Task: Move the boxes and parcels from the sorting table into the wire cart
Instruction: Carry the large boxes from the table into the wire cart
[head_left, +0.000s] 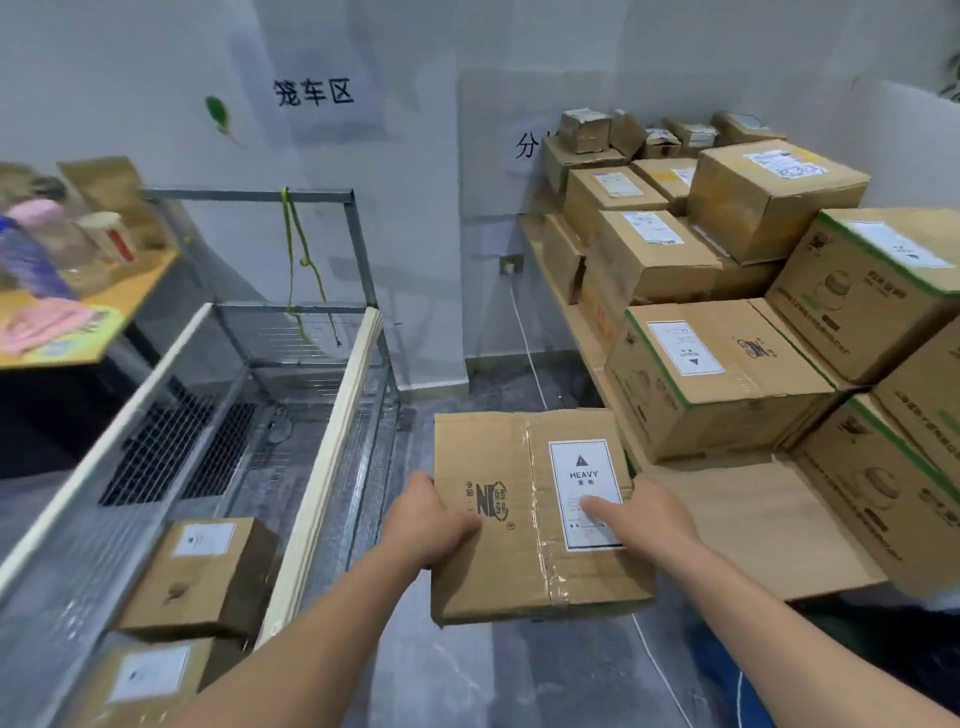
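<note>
Both hands, left hand (431, 519) and right hand (652, 514), grip opposite sides of the brown HEAVY-labelled cardboard box (530, 514), likely sharing its weight, between the wooden counter (737, 525) on the right and the grey wire cart (218, 415) on the left.

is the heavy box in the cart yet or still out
Out. The heavy box is held by the left hand and right hand over the floor, between the cart and table.

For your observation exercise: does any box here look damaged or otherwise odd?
Yes. The upper box in the wire cart has a dent or small puncture in its top. The held box carries a HEAVY label, with clear tape wrinkled along its seam.
</note>
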